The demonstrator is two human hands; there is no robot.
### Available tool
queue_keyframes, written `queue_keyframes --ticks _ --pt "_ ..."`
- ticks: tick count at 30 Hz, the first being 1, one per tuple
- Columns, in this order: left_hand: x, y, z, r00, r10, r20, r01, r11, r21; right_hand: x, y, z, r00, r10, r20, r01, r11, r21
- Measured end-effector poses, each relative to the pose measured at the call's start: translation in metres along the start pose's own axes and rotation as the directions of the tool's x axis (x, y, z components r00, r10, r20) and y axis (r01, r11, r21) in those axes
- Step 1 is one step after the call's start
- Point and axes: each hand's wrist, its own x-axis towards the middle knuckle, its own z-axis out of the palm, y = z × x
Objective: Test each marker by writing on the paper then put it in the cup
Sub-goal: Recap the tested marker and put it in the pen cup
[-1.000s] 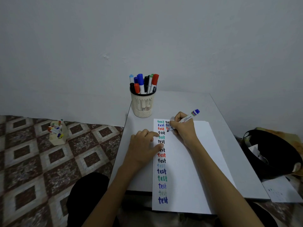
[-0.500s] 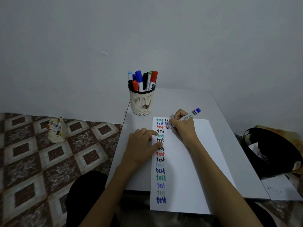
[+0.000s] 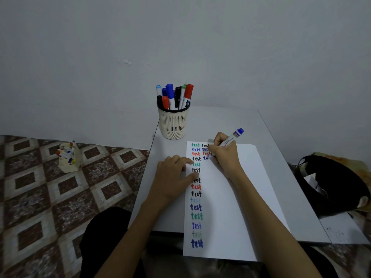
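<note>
A white paper (image 3: 236,197) lies on the grey table (image 3: 224,121), with a column of coloured "test" words down its left side and a shorter second column beside it. My right hand (image 3: 224,155) grips a white marker with a blue end (image 3: 233,137), its tip on the paper at the fourth row of the second column. My left hand (image 3: 172,177) rests flat on the paper's left edge, fingers lying over one word. A beige mesh cup (image 3: 173,125) at the table's back left holds several markers.
On the tiled floor to the left stands a small beige box (image 3: 69,157) with several markers. A black bag (image 3: 331,183) sits to the right of the table, with a loose sheet (image 3: 341,229) below it. A grey wall rises behind the table.
My right hand has written blue strokes in the fourth row of the second column. The left hand stays where it was. The camera view has shifted slightly.
</note>
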Motion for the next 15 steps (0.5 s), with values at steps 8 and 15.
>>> queue_keyframes --ticks 8,15 --pt "0.0006 0.0009 -0.0006 1.000 -0.004 0.009 0.004 1.000 0.010 -0.0009 0.0004 0.0003 1.000 -0.013 0.007 0.013 1.000 -0.007" --pt "0.0010 0.0004 -0.0003 1.000 -0.004 -0.002 0.004 1.000 0.007 -0.0011 -0.0009 -0.0006 0.997 -0.022 -0.077 0.023 1.000 0.001"
